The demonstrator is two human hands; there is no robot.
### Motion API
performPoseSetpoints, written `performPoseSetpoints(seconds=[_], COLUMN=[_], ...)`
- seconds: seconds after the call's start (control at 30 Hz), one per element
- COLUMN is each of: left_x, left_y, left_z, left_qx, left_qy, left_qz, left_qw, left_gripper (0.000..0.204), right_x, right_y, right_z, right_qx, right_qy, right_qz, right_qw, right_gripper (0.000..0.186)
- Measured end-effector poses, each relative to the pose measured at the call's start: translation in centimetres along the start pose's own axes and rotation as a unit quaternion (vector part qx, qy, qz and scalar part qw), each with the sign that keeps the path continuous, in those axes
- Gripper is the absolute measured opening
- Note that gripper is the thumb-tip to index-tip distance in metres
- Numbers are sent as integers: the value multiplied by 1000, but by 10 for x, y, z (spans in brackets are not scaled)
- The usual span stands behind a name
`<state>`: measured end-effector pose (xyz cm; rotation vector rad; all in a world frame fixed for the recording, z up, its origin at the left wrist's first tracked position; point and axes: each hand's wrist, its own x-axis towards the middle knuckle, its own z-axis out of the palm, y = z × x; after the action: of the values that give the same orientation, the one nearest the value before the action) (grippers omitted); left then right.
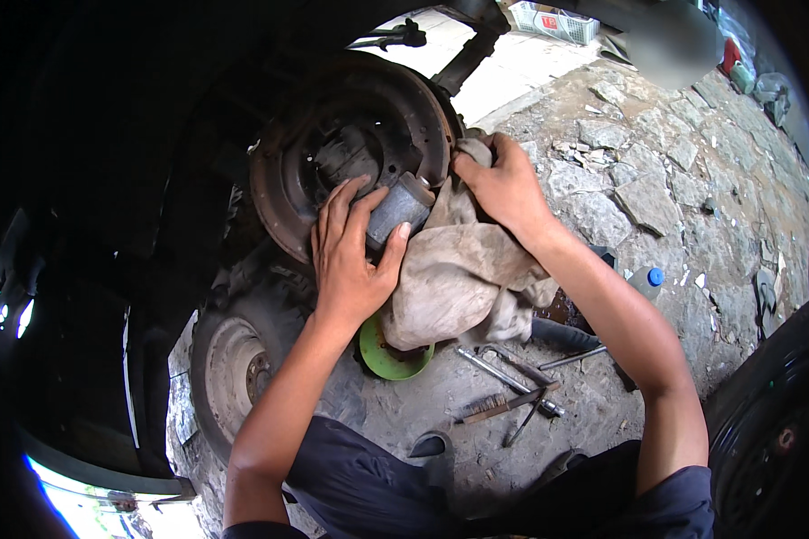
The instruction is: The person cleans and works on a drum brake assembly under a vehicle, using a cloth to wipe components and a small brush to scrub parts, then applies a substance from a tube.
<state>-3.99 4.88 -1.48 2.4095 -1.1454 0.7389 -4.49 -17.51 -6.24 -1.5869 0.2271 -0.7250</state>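
A rusty round brake backing plate [274,193] stands in front of me under the dark vehicle. My left hand [355,256] is at its lower right, with thumb and fingers closed around a grey metal cylinder [400,211]. Whether that cylinder is fixed to the plate, I cannot tell. In my right hand [510,184], the top of a dirty beige rag [449,269] is pinched at the plate's right edge. The rag hangs down between my hands. Partly under it, a green bowl [395,359] rests on the ground.
A wheel with a tyre [234,359] is at the left, and another dark wheel [773,422] at the right. Wire brush [503,404], ratchet-like metal bar [512,382] and other tools lie near my feet. A blue-capped bottle [647,280] stands on the rough stone ground [656,202].
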Motion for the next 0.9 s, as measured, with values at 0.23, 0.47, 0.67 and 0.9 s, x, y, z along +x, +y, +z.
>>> performPoseSetpoints(seconds=[0.23, 0.47, 0.67, 0.9], left_x=[1, -4, -20, -36], left_y=[-2, -3, 15, 19], left_z=[5, -4, -32, -24], left_qx=[-2, -122, -295, -423], left_qy=[9, 59, -114, -301], left_qz=[18, 22, 20, -149], left_qw=[1000, 990, 949, 842], left_gripper=[44, 37, 41, 45], right_x=[-70, -121, -133, -138], right_y=[17, -10, -33, -31], right_z=[25, 16, 0, -12], right_qx=[59, 202, 302, 297], right_qy=[-61, -170, -153, -112], right_qz=[45, 221, 231, 100], right_qw=[995, 939, 912, 943], right_gripper=[41, 32, 37, 32])
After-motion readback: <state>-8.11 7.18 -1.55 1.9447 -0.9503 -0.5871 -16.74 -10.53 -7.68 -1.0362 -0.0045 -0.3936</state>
